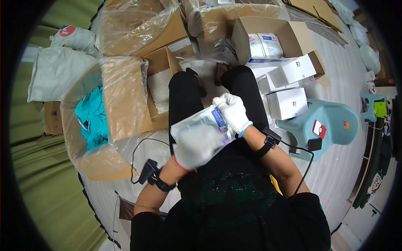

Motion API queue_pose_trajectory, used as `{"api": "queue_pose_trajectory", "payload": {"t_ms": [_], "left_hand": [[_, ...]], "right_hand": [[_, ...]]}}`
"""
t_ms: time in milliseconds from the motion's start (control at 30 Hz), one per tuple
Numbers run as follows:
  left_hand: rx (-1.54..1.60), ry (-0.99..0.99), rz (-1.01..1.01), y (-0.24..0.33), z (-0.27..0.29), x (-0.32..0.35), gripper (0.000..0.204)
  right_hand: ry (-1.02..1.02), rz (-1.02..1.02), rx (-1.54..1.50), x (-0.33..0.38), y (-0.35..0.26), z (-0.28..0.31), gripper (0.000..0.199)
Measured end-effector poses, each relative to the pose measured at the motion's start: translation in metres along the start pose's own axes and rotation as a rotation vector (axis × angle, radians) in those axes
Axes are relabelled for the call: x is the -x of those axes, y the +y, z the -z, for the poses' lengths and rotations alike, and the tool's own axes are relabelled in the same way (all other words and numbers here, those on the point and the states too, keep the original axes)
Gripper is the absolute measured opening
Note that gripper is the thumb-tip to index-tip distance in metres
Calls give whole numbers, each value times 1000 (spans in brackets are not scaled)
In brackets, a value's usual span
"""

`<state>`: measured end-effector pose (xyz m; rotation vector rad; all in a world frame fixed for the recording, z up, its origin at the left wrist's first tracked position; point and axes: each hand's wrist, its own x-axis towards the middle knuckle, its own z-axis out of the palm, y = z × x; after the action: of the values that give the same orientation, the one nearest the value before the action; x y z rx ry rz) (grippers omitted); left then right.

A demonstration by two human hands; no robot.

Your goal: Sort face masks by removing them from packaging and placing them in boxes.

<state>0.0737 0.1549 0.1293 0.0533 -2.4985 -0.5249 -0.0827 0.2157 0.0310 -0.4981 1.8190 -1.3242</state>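
Note:
A flat white and blue printed plastic packet point(193, 122) lies tilted above my lap. Its upper right end is gripped by my right hand point(233, 112), in a white glove with a blue cuff edge, the fingers closed. My left hand point(196, 147), in a white glove with a red cuff edge, is over the packet's lower part. Motion smears its fingers, so their hold is unclear, and the packet's middle is partly hidden behind it.
At left, a plastic-lined carton holds turquoise cup-shaped pieces point(92, 119), beside a carton with white filling point(159, 90). An open carton point(240, 37) at upper right contains white packs point(272, 45). White boxes point(288, 103) stand next to a light blue plastic stool point(341, 125).

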Motion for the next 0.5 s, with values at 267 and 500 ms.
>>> {"api": "queue_pose_trajectory", "payload": {"t_ms": [267, 500], "left_hand": [[245, -640, 598, -80, -22, 8, 43], [133, -604, 407, -70, -39, 30, 29]], "right_hand": [[-278, 253, -72, 18, -21, 11, 10], [-259, 74, 326, 25, -21, 3, 20]]}}
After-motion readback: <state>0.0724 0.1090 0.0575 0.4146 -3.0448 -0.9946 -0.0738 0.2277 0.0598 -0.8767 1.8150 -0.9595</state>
